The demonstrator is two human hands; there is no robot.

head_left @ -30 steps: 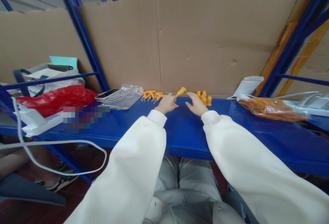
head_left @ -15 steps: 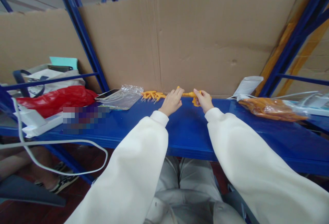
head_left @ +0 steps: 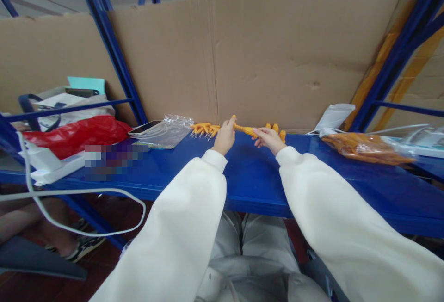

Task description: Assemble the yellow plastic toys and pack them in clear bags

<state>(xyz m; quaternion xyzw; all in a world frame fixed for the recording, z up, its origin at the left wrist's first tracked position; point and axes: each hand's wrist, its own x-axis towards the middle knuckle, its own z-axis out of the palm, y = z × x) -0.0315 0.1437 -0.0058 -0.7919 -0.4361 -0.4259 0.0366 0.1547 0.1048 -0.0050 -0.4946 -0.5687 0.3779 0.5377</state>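
Observation:
My left hand is closed around one end of a long, ribbed orange piece, whose rounded tip sticks up above the fingers. My right hand pinches the other end of that piece between thumb and fingers. The palm sides and part of the piece are hidden by the hands. Beyond my right hand, several orange knobs show at the back of the blue shelf; whether they join the held piece I cannot tell. Left of my left hand lie several orange keychains with small metal chains.
A tall cardboard sheet stands behind the blue shelf. To the right is a plastic bag of orange pieces. At left are a phone, a clear bag, a red bag and a white power strip with its cable.
My left hand has shifted slightly left, and my right hand has changed its grip and moved a little left. The orange knobs beyond the right hand show more now.

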